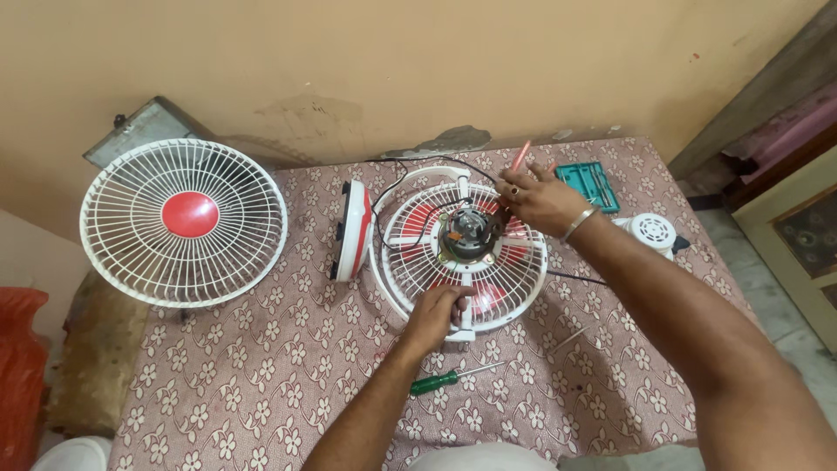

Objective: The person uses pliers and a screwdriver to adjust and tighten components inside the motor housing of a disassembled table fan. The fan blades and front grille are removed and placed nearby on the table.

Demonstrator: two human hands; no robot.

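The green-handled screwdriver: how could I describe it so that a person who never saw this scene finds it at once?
Start at the open fan cage in the middle of the flowered tablecloth. Just below it, nearer the person than the left hand, lies the green-handled screwdriver. It is the only green-handled tool, lying loose and untouched.
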